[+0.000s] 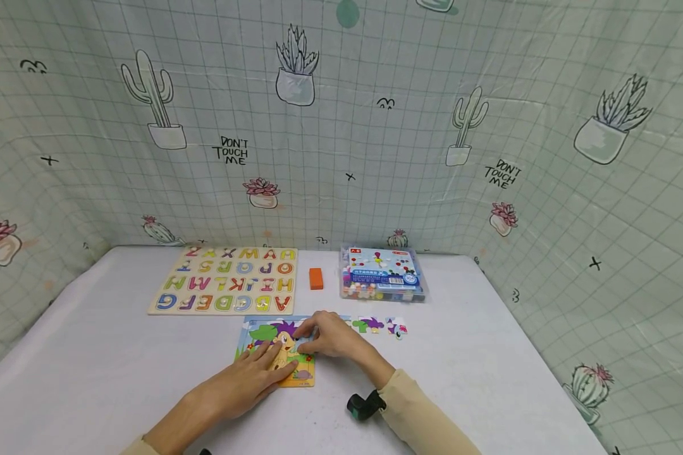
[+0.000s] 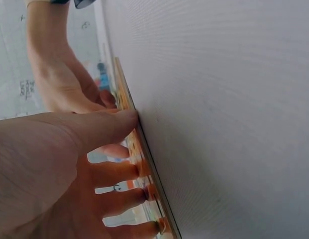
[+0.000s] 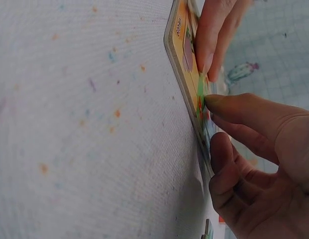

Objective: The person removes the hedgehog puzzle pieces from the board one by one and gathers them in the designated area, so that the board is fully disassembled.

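Note:
A jigsaw puzzle (image 1: 305, 382) with a purple-haired cartoon figure lies flat on the table in the head view. My left hand (image 1: 250, 379) rests on its lower left with fingers spread; in the left wrist view the thumb (image 2: 122, 124) touches the board's edge. On the right part of the picture, my right hand (image 1: 332, 336) has thumb and forefinger bent together at a puzzle piece, mostly hidden by the fingers. From the right wrist view, the thumb (image 3: 234, 107) touches the puzzle surface and the other fingers curl. Two loose puzzle pieces, one green and purple (image 1: 369, 324), one whitish (image 1: 397, 327), lie right of the board.
Behind the puzzle lies a wooden alphabet board (image 1: 222, 315) at the left. An orange block (image 1: 315, 279) sits between it and a clear plastic box (image 1: 382, 273) of small coloured parts. A patterned cloth (image 1: 341, 139) hangs behind the white table (image 1: 461, 379).

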